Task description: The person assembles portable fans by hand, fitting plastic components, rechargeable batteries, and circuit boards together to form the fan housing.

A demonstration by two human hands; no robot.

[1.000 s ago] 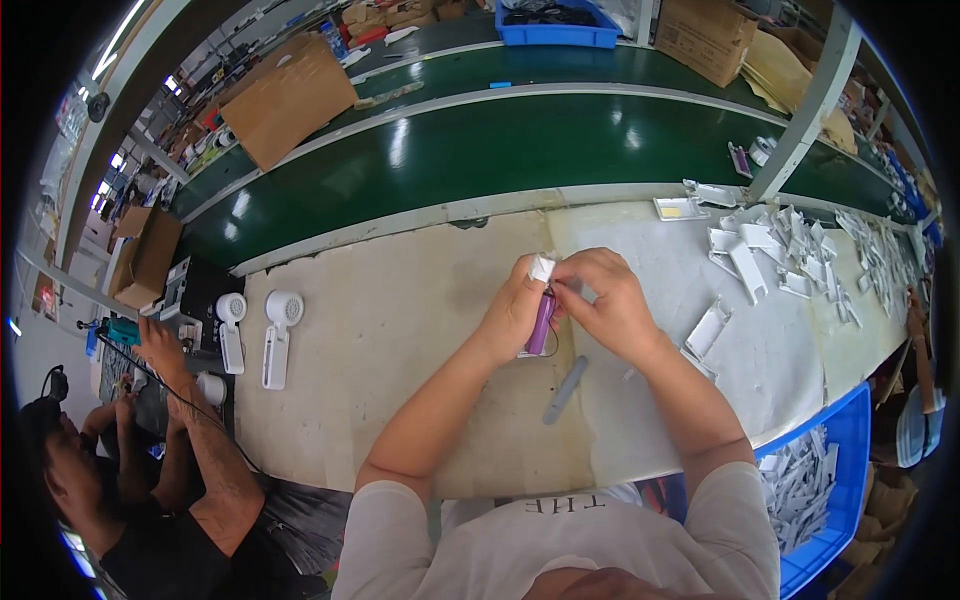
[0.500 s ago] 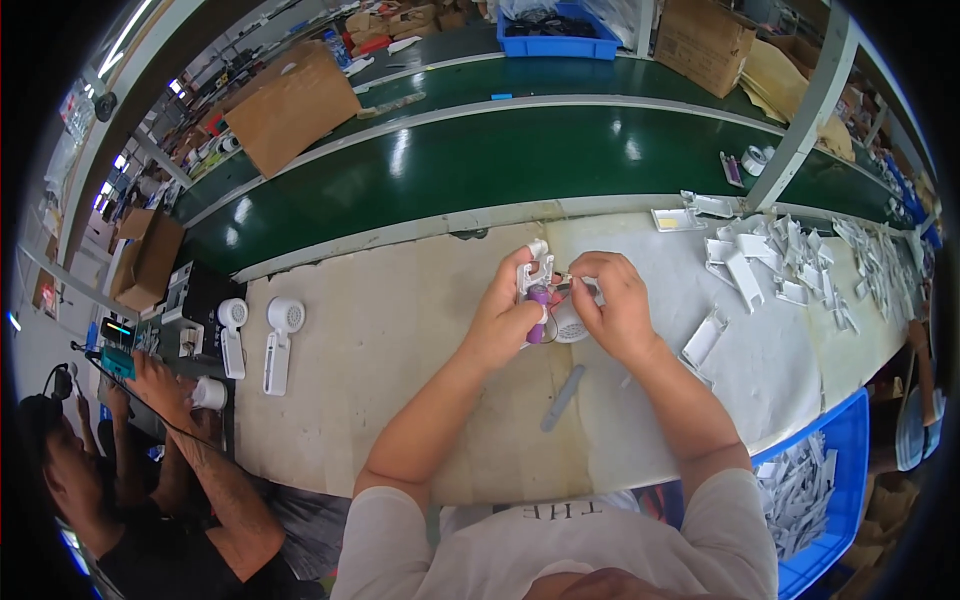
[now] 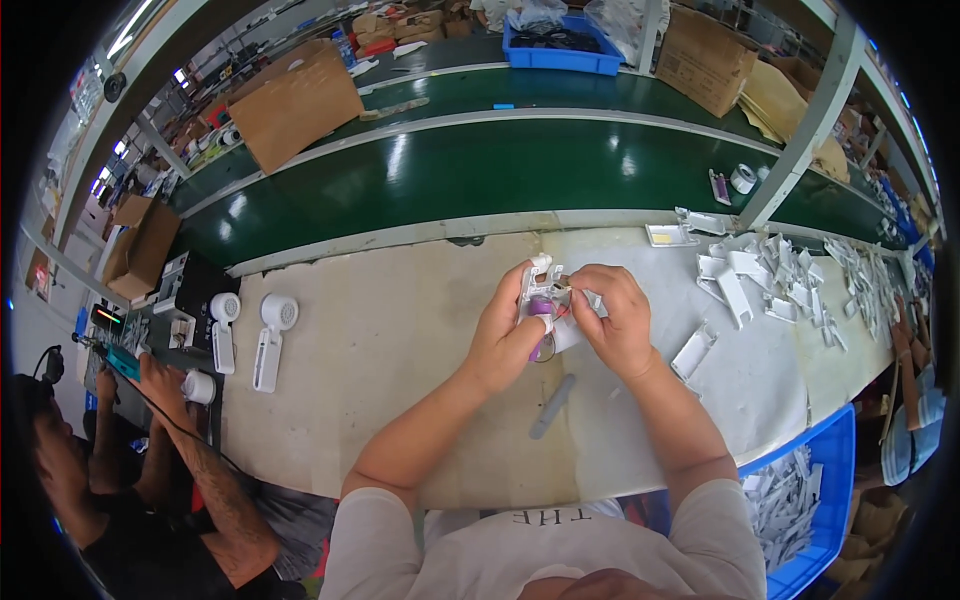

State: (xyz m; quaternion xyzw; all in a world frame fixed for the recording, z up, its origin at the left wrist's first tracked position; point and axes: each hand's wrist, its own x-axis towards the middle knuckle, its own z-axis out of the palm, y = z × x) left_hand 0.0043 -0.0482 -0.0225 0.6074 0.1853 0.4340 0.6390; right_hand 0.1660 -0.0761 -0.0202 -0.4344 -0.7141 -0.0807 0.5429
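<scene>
Bright indoor light, tube lamp (image 3: 131, 27) at upper left, glare on green belt (image 3: 500, 175), fisheye-bent edges, black corners

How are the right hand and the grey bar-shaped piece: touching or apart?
Apart: the head view shows pale tabletop between the right hand and the grey bar-shaped piece.

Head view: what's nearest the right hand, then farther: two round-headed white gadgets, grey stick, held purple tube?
1. Held purple tube: in the left hand.
2. Grey stick: on the table, lower left.
3. Two round-headed white gadgets: table's far left.
</scene>
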